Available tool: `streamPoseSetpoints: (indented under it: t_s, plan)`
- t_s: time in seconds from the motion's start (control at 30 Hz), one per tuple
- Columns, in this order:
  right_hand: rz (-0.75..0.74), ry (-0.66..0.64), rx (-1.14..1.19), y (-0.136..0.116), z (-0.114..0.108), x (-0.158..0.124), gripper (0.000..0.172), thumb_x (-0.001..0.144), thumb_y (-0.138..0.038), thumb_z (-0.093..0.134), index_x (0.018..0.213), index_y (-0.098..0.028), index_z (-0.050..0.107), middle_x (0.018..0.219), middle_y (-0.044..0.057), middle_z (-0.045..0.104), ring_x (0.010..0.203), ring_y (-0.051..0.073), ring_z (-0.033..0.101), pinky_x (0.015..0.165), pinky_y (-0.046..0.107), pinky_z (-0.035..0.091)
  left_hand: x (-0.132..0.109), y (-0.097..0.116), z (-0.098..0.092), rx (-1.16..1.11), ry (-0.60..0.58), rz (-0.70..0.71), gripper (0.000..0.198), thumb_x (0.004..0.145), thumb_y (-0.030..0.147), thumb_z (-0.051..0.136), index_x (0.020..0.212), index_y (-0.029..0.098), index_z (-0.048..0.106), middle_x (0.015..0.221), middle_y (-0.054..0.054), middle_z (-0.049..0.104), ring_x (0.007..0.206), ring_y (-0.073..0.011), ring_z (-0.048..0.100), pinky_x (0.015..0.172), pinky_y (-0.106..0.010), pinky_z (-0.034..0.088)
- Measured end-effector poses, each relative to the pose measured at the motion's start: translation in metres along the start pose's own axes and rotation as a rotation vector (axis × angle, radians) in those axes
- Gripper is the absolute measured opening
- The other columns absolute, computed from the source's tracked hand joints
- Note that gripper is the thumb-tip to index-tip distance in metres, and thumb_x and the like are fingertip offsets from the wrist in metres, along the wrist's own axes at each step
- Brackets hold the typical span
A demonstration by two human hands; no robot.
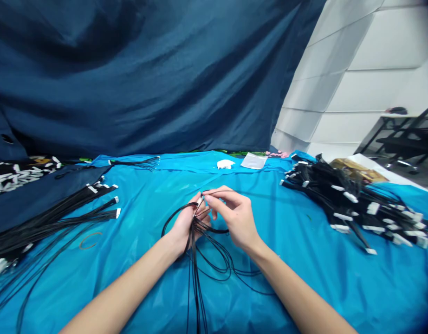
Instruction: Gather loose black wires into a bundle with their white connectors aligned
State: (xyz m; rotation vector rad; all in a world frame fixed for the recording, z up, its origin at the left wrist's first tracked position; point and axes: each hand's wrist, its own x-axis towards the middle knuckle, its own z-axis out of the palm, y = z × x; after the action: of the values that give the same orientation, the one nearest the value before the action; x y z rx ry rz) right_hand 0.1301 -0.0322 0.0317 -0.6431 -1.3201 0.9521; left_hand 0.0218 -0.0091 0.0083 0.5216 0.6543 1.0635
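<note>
1. Many white connectors point(17, 178) lie at the far left of the desk, on dark cloth.
2. Beside them we see a fan of black cables point(66, 211) with white ends, stretched over the blue sheet point(137, 287) that covers the desk.
3. Just right of these lies a thin brown loop point(81, 242); farther back, a small black bundle point(133, 163) rests near the dark blue curtain point(147, 83).
4. Near the middle, our left hand point(182, 226) curls around a gathered bunch of black wires point(195, 273), a small white piece point(199, 200) showing at its fingers. The wires loop out to both sides and trail down toward us.
5. Our right hand point(236, 212) sits close beside it, thumb and forefinger pinched on one of the wires by the white piece; we cannot tell whether our two hands touch.
6. Behind them we have a crumpled white scrap point(225, 164) and, to its right, a pale sachet point(254, 161).
7. At right, a heap of black cables with white ends point(321, 190) lies before a brown packet point(360, 170); beyond the desk stands a dark chair point(411, 138).
</note>
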Motion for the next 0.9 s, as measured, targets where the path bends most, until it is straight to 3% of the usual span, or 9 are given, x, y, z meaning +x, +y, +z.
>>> streamPoseSetpoints:
  t_s: [0.13, 0.33, 0.43, 0.5, 0.57, 0.63, 0.73, 0.8, 0.9]
  plan:
    - [0.188, 0.085, 0.271, -0.009, -0.01, 0.009, 0.013, 0.071, -0.028, 0.063, 0.075, -0.017, 0.066, 0.073, 0.002, 0.059, 0.062, 0.012, 0.055, 0.037, 0.017, 0.041, -0.001, 0.0, -0.001, 0.056, -0.034, 0.015, 0.049, 0.074, 0.052, 0.05, 0.047, 0.017, 0.028, 0.037, 0.007, 0.026, 0.031, -0.003, 0.021, 0.032, -0.017, 0.02]
    - [0.125, 0.326, 0.418, -0.018, -0.039, 0.026, 0.01, 0.072, -0.027, 0.062, 0.073, -0.018, 0.061, 0.072, 0.0, 0.055, 0.073, 0.011, 0.056, 0.066, 0.024, 0.051, -0.005, 0.001, -0.002, 0.135, 0.016, 0.12, 0.05, 0.07, 0.062, 0.045, 0.054, 0.017, 0.032, 0.043, 0.008, 0.024, 0.036, -0.0032, 0.018, 0.035, -0.016, 0.017]
    - [0.046, 0.378, 0.316, -0.02, -0.05, 0.029, 0.017, 0.074, -0.028, 0.06, 0.089, -0.021, 0.062, 0.072, -0.001, 0.054, 0.066, 0.009, 0.054, 0.055, 0.021, 0.047, -0.006, -0.001, 0.0, 0.195, 0.06, 0.161, 0.049, 0.069, 0.064, 0.044, 0.057, 0.018, 0.034, 0.042, 0.008, 0.025, 0.036, -0.004, 0.019, 0.035, -0.017, 0.018]
    - [-0.053, 0.43, 0.145, -0.021, -0.051, 0.028, 0.026, 0.076, -0.028, 0.059, 0.102, -0.023, 0.06, 0.079, 0.0, 0.056, 0.06, 0.008, 0.051, 0.042, 0.018, 0.038, -0.006, -0.003, 0.001, 0.257, 0.122, 0.224, 0.048, 0.068, 0.065, 0.045, 0.058, 0.018, 0.036, 0.041, 0.008, 0.027, 0.036, -0.0048, 0.022, 0.036, -0.017, 0.02]
    - [-0.181, 0.474, -0.097, -0.021, -0.049, 0.025, 0.027, 0.077, -0.028, 0.059, 0.103, -0.025, 0.061, 0.083, 0.001, 0.057, 0.057, 0.008, 0.048, 0.038, 0.019, 0.031, -0.005, -0.004, 0.001, 0.313, 0.177, 0.301, 0.048, 0.068, 0.064, 0.045, 0.057, 0.018, 0.038, 0.04, 0.007, 0.03, 0.036, -0.0058, 0.026, 0.037, -0.018, 0.024]
    - [-0.28, 0.421, -0.375, -0.018, -0.042, 0.019, 0.019, 0.077, -0.025, 0.06, 0.095, -0.025, 0.066, 0.081, 0.002, 0.057, 0.059, 0.009, 0.049, 0.041, 0.021, 0.033, -0.005, -0.005, 0.0, 0.361, 0.215, 0.386, 0.047, 0.07, 0.063, 0.044, 0.056, 0.018, 0.04, 0.041, 0.006, 0.033, 0.038, -0.007, 0.031, 0.039, -0.019, 0.027]
    - [-0.35, 0.166, -0.651, -0.006, -0.026, 0.01, 0.013, 0.077, -0.019, 0.06, 0.085, -0.024, 0.068, 0.073, 0.002, 0.059, 0.063, 0.012, 0.053, 0.047, 0.023, 0.04, -0.006, -0.007, -0.003, 0.424, 0.287, 0.503, 0.045, 0.075, 0.058, 0.041, 0.054, 0.018, 0.042, 0.042, 0.003, 0.037, 0.041, -0.0088, 0.036, 0.043, -0.021, 0.029]
    - [-0.415, 0.067, -0.697, 0.003, -0.015, 0.004, 0.012, 0.076, -0.015, 0.06, 0.083, -0.022, 0.067, 0.069, 0.002, 0.059, 0.06, 0.011, 0.053, 0.048, 0.023, 0.042, -0.007, -0.009, -0.005, 0.463, 0.338, 0.548, 0.044, 0.077, 0.054, 0.042, 0.052, 0.018, 0.042, 0.043, 0.002, 0.038, 0.043, -0.0095, 0.037, 0.046, -0.021, 0.03]
    - [-0.46, 0.039, -0.706, 0.013, -0.003, -0.003, 0.011, 0.076, -0.011, 0.059, 0.08, -0.019, 0.064, 0.065, 0.002, 0.059, 0.058, 0.011, 0.053, 0.051, 0.024, 0.044, -0.01, -0.014, -0.005, 0.512, 0.375, 0.553, 0.041, 0.077, 0.052, 0.045, 0.051, 0.019, 0.043, 0.044, 0.002, 0.04, 0.044, -0.01, 0.037, 0.046, -0.022, 0.028]
